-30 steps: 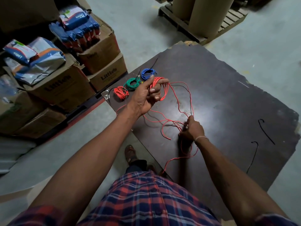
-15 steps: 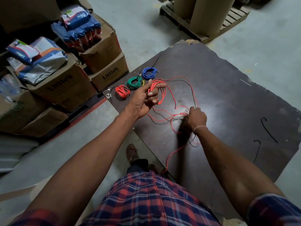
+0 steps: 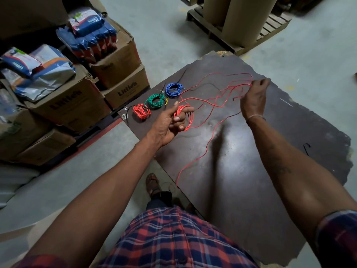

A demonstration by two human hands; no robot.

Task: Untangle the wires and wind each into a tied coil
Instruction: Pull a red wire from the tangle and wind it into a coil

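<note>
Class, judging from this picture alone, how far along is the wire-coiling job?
Done: three coils, red coil, green coil and blue coil, lie on the board. In hand: the left hand holds a part-wound red wire; the right hand lifts its loose strands. Left: finish winding and tie.

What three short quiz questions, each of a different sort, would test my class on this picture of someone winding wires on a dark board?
1. True or false: the blue coil is in the left hand.
2. Which lies between the other two finished coils? A) the green coil B) the red coil C) the blue coil
3. Fill in: the right hand lifts the loose red wire above the ____.

Key
1. False; it lies on the board, and the left hand holds a half-wound red bundle.
2. A
3. board
</note>
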